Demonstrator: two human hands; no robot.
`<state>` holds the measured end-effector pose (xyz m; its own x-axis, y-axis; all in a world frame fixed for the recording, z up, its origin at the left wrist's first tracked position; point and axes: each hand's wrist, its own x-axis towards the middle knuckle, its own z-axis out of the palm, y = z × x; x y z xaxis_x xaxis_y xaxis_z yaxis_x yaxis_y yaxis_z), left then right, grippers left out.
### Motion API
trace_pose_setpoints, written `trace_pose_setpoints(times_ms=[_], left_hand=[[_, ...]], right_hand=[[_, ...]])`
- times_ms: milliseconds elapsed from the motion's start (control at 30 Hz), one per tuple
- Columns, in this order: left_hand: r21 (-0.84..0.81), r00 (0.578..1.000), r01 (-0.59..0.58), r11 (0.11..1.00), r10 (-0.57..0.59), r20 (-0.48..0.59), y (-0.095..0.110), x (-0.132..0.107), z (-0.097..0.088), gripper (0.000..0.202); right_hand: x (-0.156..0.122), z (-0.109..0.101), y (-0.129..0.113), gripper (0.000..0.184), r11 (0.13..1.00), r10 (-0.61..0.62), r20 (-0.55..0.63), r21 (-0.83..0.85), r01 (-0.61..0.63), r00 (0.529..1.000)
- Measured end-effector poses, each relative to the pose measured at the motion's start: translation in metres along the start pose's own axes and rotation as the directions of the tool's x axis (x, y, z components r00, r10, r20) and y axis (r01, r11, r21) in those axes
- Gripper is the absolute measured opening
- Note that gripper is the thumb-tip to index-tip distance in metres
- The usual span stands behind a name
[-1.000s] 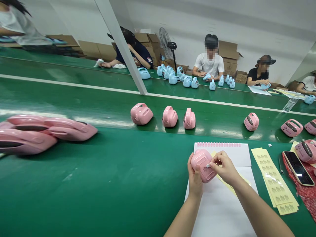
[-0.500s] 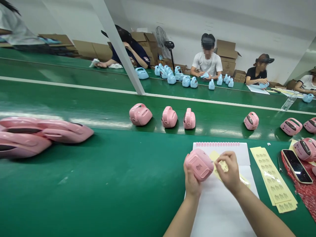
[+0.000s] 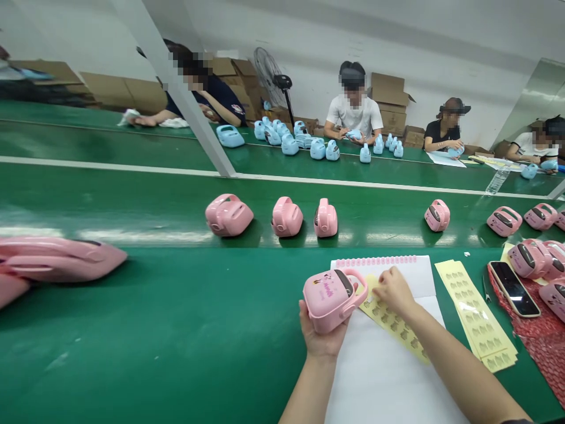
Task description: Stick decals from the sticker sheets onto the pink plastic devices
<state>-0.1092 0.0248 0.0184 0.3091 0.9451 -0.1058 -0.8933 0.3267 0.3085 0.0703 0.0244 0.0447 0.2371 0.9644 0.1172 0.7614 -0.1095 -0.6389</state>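
Fingers of my left hand (image 3: pixel 324 333) curl up from below around a pink toy case (image 3: pixel 332 297), and they hold it tight just above the white paper (image 3: pixel 388 377). I see its handle up at the right end and a small picture on its side. My right hand (image 3: pixel 394 291) is just beside the case. Its fingers are bent and close together, and the tips press down on a yellow sticker sheet (image 3: pixel 394 325) that lies on the white paper. I cannot tell if they pinch a sticker.

A bit to the right, more yellow sticker sheets (image 3: pixel 474 315) lie on the green tabletop (image 3: pixel 176 330). Next to them a phone (image 3: pixel 514 288) rests on a red cloth (image 3: pixel 542 335), with more pink cases (image 3: pixel 529 259) close by. Far to the left, blurry pink cases (image 3: pixel 62 259) sit at the edge.

Past the paper, three pink cases (image 3: pixel 286 217) stand in a row, and one more pink case (image 3: pixel 436 215) stands to the right of them.

Farthest away, other people sit at the far side with many small blue cases (image 3: pixel 318 147) in front of them. Behind them I see a fan (image 3: pixel 269 73) and brown boxes (image 3: pixel 388 97).
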Motion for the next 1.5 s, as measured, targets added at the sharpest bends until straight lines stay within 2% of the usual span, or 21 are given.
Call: trace_pose_setpoints(times_ms=[133, 233, 333, 467, 567, 633, 700, 767, 833, 900, 1000, 1100, 1267, 1500], left_hand=[[-0.054, 0.983, 0.127, 0.990, -0.118, 0.143, -0.001, 0.001, 0.001, 0.080], [-0.065, 0.957, 0.196, 0.978, -0.177, 0.230, -0.004, 0.001, 0.003, 0.086], [-0.091, 0.953, 0.209, 0.974, -0.182, 0.240, -0.009, -0.001, 0.003, 0.085], [-0.111, 0.962, 0.173, 0.979, -0.144, 0.234, -0.012, -0.002, 0.001, 0.085], [-0.096, 0.958, 0.169, 0.981, -0.141, 0.250, -0.012, -0.003, -0.002, 0.089], [-0.113, 0.968, 0.150, 0.982, -0.122, 0.220, -0.012, -0.003, -0.003, 0.087], [-0.139, 0.979, 0.128, 0.982, -0.103, 0.177, -0.015, -0.003, -0.003, 0.084], [-0.158, 0.986, 0.115, 0.981, -0.093, 0.141, -0.018, -0.003, -0.004, 0.082], [-0.163, 0.990, 0.107, 0.981, -0.090, 0.111, -0.022, -0.004, -0.003, 0.080], [-0.168, 0.994, 0.092, 0.981, -0.080, 0.076, -0.024, -0.005, -0.002, 0.075], [-0.163, 0.995, 0.091, 0.982, -0.083, 0.058, -0.027, -0.007, 0.001, 0.067], [-0.161, 0.994, 0.098, 0.982, -0.090, 0.059, -0.029, -0.009, 0.006, 0.058], [-0.192, 0.995, 0.097, 0.977, -0.094, 0.027, -0.032, -0.010, 0.011, 0.052], [-0.230, 0.995, 0.102, 0.968, -0.098, 0.028, -0.033, -0.011, 0.008, 0.053]], right_hand=[[0.028, -0.036, 0.037, 0.025, 0.994, 0.077, -0.169, -0.069, -0.090, 0.982], [0.037, -0.051, 0.062, 0.021, 0.987, 0.099, -0.190, -0.106, -0.121, 0.977], [0.033, -0.050, 0.072, 0.016, 0.991, 0.054, -0.168, -0.110, -0.073, 0.984], [0.021, -0.042, 0.071, 0.015, 0.997, 0.023, -0.170, -0.074, -0.036, 0.985], [0.015, -0.041, 0.065, 0.008, 1.000, 0.013, -0.172, -0.024, -0.018, 0.985], [0.011, -0.040, 0.056, 0.008, 1.000, 0.020, -0.201, 0.018, -0.017, 0.979], [0.005, -0.036, 0.041, 0.010, 0.998, 0.031, -0.242, 0.063, -0.016, 0.970], [-0.006, -0.030, 0.020, 0.015, 0.976, 0.054, -0.245, 0.217, 0.000, 0.968], [-0.020, -0.023, -0.003, 0.019, 0.872, 0.077, -0.173, 0.489, 0.017, 0.982], [-0.034, -0.016, -0.025, 0.019, 0.789, 0.052, -0.096, 0.614, 0.017, 0.994], [-0.046, -0.010, -0.048, 0.014, 0.799, 0.035, -0.037, 0.602, -0.006, 0.999], [-0.050, -0.011, -0.058, 0.010, 0.817, 0.060, -0.043, 0.576, -0.025, 0.997], [-0.050, -0.014, -0.062, 0.015, 0.816, 0.053, -0.048, 0.578, -0.015, 0.997], [-0.051, -0.009, -0.061, 0.016, 0.817, 0.070, -0.099, 0.577, 0.000, 0.993]])
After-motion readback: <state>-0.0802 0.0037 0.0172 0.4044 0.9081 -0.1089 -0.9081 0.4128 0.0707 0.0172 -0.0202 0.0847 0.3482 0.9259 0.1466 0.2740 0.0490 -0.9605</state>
